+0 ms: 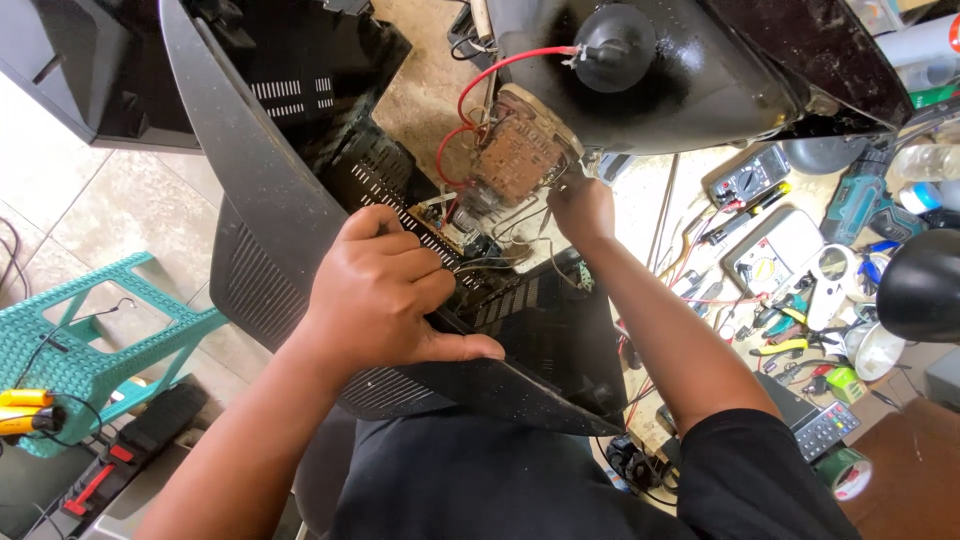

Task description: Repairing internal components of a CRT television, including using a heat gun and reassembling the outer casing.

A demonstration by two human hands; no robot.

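An old tube television lies opened on a workbench. Its black picture tube (690,70) has a red wire (500,68) running from a round suction cap (612,40) down to a small brown circuit board (520,152) at the tube's neck. My right hand (582,208) reaches up to the lower right edge of that board and touches it. My left hand (385,295) is curled over the upper edge of the black vented plastic back cover (270,230), gripping it beside a second board with wires (455,232).
Two multimeters (750,178) (775,255), pliers, screwdrivers and leads clutter the bench at right, with a remote control (826,430) and tape roll (846,472) lower down. A teal plastic stool (75,340) stands on the tiled floor at left, a yellow tool (25,410) beside it.
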